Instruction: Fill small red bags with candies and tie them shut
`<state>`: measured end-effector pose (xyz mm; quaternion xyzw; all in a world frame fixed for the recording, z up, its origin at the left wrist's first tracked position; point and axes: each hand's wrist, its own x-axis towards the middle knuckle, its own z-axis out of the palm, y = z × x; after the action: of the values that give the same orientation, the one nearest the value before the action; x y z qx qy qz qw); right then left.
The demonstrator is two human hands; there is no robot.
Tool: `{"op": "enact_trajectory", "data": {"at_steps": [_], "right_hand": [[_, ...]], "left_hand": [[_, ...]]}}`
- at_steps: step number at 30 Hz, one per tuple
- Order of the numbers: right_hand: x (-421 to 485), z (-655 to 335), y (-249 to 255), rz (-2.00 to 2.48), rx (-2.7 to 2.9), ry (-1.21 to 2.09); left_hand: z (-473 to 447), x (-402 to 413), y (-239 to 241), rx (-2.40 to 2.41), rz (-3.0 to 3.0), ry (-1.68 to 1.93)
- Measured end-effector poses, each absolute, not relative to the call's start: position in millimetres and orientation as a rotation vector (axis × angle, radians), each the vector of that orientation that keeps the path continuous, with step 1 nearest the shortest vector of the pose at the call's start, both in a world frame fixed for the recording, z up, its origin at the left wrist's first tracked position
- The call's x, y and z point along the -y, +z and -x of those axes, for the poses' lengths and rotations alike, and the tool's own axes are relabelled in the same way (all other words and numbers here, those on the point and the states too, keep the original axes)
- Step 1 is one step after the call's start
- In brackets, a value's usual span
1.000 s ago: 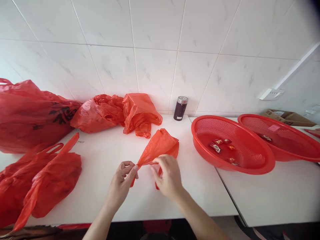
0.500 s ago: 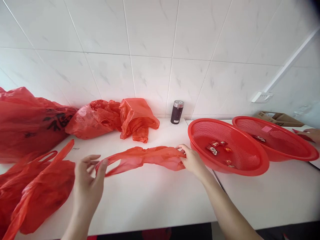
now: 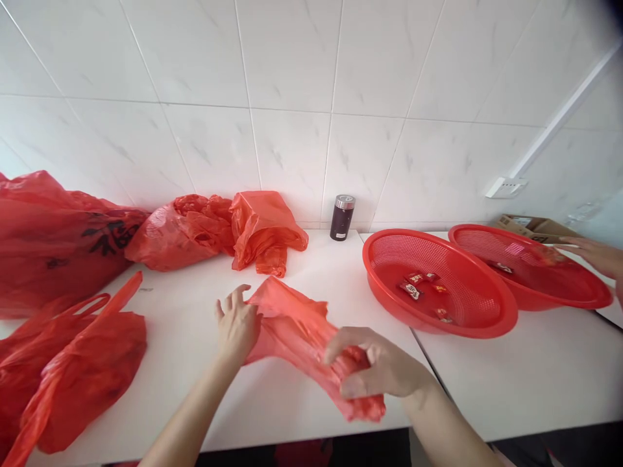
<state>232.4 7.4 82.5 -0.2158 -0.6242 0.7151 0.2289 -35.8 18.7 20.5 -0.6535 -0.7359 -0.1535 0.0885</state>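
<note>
A thin red plastic bag [image 3: 296, 318] is stretched between my two hands, just above the white table. My left hand [image 3: 238, 324] is at its far left edge, the index finger reaching over the film and the other fingers raised; the thumb is hidden. My right hand [image 3: 384, 363] curls around the gathered near end, and the crumpled film bulges out below the fingers. To the right of the bag stands a red perforated basket [image 3: 384, 285] with several small wrapped snacks [image 3: 413, 290] in the bottom.
A second red basket [image 3: 574, 301] adjoins the first, with another person's hand [image 3: 594, 256] over it. Filled red bags [image 3: 58, 259] and crumpled bags [image 3: 267, 224] line the left and the wall. A dark tumbler [image 3: 342, 219] and a cardboard box [image 3: 535, 227] stand at the back.
My right hand has come nearer and now grasps a bunched end of the bag. My left hand has moved right and away from me, and the bag now slants. The other person's hand has moved over the far basket.
</note>
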Motion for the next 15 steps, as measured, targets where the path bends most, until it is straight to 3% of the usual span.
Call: {"op": "enact_trajectory", "data": {"at_steps": [4, 9, 12, 15], "right_hand": [[-25, -260, 70, 0.880, 1.719, 1.747], [-35, -268, 74, 1.444, 2.058, 0.870], [-21, -256, 92, 1.308, 2.121, 0.245], [-5, -236, 109, 0.980, 2.138, 0.069]], "left_hand": [[60, -14, 36, 2.255, 2.178, -0.475], [55, 9, 59, 2.517, 2.706, -0.983], [41, 16, 64, 2.706, 2.700, -1.136], [28, 18, 67, 2.731, 2.666, -1.280]]}}
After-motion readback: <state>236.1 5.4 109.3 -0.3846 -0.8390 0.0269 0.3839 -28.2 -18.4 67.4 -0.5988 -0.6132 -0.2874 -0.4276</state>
